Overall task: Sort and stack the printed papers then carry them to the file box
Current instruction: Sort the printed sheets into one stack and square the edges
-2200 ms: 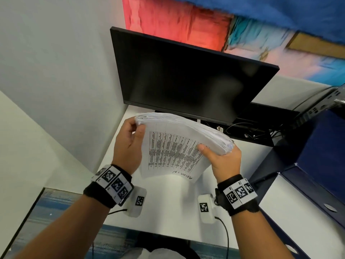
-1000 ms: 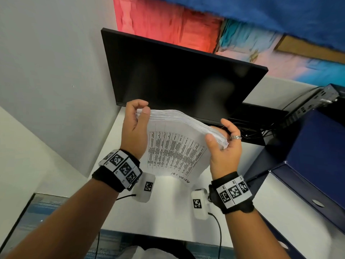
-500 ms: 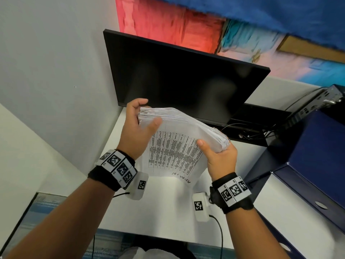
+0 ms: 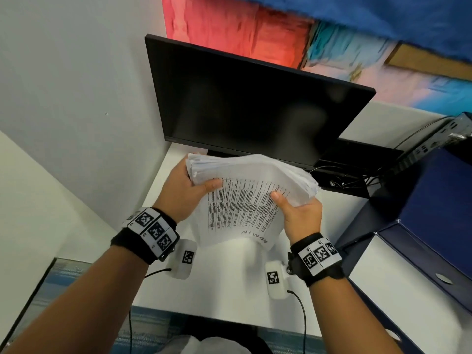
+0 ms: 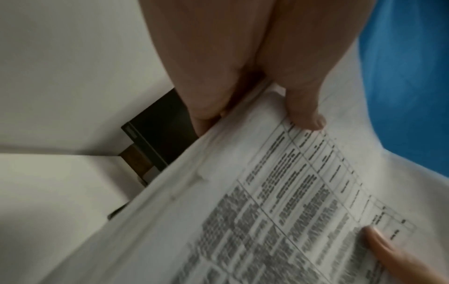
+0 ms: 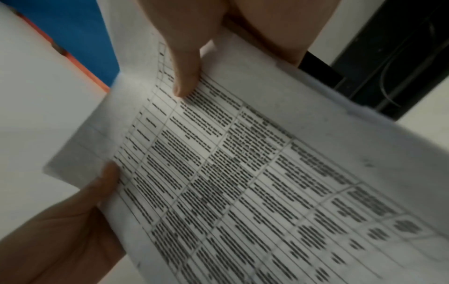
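Papers (image 4: 245, 198): thick stack above the desk (image 4: 229, 290), edges ragged.
Hands: left hand (image 4: 184, 192) at nine o'clock, right hand (image 4: 301, 218) at three, both clamping papers.
Advice: square edges gently.

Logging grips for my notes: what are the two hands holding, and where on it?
Both hold one stack of papers: left hand at its left edge, right hand at its right edge, thumbs on the printed top sheet.

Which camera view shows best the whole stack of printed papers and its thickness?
The head view: the stack of printed papers appears whole there, with its layered edges, between the left hand and right hand. Both wrist views show only blurred parts of the top sheet and one edge.
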Demonstrator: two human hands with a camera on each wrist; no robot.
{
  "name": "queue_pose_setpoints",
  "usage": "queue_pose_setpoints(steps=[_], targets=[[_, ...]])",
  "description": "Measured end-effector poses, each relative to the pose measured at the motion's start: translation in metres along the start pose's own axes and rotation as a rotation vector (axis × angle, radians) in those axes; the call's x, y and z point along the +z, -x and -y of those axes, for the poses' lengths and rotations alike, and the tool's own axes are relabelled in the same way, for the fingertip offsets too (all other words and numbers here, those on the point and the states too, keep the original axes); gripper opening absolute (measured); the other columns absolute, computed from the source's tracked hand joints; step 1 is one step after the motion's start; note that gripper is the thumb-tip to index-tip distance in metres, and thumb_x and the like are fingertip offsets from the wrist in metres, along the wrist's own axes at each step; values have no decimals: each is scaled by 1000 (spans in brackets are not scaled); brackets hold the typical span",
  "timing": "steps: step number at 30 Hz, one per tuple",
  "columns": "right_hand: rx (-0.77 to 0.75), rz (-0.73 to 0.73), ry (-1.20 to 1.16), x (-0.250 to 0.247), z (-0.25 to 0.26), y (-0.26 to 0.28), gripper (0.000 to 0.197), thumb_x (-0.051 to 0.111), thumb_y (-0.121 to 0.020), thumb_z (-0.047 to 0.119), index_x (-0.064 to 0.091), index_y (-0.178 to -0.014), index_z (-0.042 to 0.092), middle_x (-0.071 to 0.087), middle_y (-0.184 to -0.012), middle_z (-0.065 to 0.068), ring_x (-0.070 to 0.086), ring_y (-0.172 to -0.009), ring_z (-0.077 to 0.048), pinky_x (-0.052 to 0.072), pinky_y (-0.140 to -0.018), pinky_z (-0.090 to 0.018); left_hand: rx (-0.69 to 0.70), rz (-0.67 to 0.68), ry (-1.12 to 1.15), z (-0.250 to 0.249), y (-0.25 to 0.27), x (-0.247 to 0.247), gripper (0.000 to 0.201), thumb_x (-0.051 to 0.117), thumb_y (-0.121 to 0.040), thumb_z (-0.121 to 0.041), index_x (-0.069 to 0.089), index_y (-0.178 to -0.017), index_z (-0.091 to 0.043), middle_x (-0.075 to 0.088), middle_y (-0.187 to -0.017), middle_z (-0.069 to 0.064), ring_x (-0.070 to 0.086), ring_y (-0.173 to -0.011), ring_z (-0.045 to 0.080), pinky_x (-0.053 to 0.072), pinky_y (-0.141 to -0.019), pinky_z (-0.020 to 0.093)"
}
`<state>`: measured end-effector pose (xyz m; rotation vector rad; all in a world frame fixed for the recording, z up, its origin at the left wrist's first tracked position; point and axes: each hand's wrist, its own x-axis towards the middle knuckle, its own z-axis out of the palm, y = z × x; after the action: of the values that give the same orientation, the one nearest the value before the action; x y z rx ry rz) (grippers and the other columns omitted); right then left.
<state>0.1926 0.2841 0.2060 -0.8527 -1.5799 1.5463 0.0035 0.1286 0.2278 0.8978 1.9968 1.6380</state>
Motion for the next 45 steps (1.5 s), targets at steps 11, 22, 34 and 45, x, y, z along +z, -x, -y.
queue_pose_setpoints(steps=[11,22,34,45], targets=[[-633,240,786,52,69,-22,13,73,-81,31,70,-90,23,70,-80,6,66,-79,-20,55,-74,-41,417,112,-735,-56,-13,-22,41,47,-84,-51,72,-104,-25,73,-103,-4,68,-98,22,51,-85,46],[502,49,171,-11,-44,-19,64,81,-78,28,52,-133,14,74,-103,7,73,-89,-12,58,-83,-36,-498,-88,25,21,12,-67,22,69,-89,-30,72,-103,-14,76,-100,6,73,-65,5,49,-61,25],[675,197,735,-15,-141,-2,29,60,-85,24,64,-112,14,71,-110,-6,66,-95,-27,53,-91,-35,-793,-57,-441,159,42,-18,38,63,-93,-20,58,-123,3,64,-121,21,62,-107,36,42,-76,33],[146,-68,186,-9,-35,-7,27,67,-90,6,56,-110,20,68,-105,9,66,-95,-3,56,-83,-23,5,-324,-166,67,31,-38,44,63,-92,-6,59,-124,-35,62,-112,-27,57,-96,-19,48,-88,10]])
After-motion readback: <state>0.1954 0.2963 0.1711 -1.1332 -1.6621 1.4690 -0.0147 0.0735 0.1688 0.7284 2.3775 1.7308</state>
